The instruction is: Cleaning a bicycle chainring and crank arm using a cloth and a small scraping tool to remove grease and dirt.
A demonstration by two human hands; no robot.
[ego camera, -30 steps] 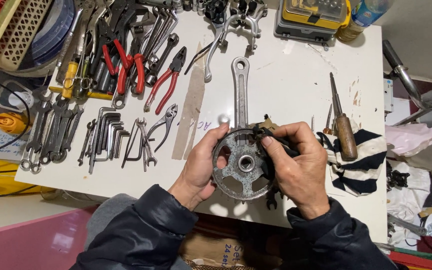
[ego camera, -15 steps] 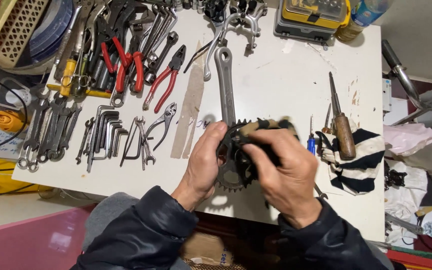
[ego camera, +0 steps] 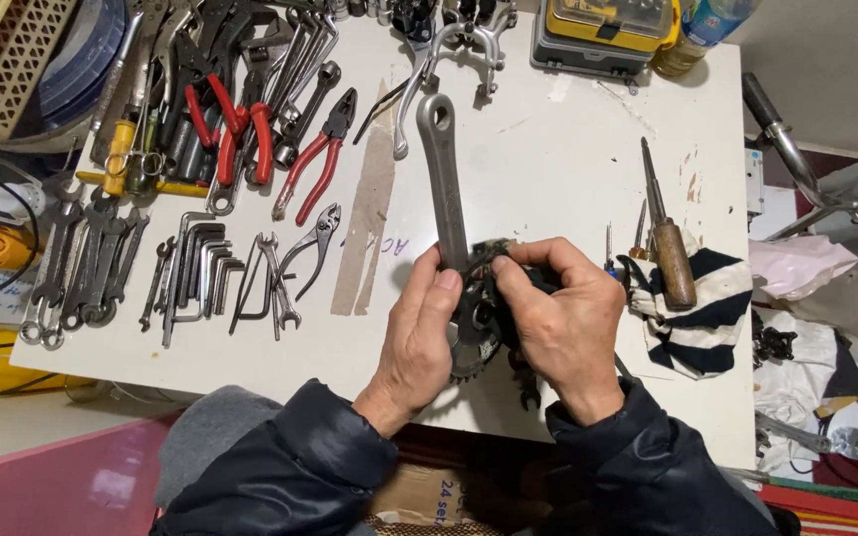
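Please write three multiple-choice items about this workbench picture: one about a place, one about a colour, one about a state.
1. Where does the wooden-handled tool lie?
A. on the striped black-and-white cloth
B. inside the yellow case
C. among the wrenches

2. What colour are the handles of the pliers left of the metal crank arm?
A. blue
B. red
C. green

3. How is the toothed grey chainring held?
A. lying free on the white table
B. by one hand only
C. by both the left hand and the right hand

Answers:
1 A: its handle rests on the cloth.
2 B: both grips are red.
3 C: fingers of both hands close around it.
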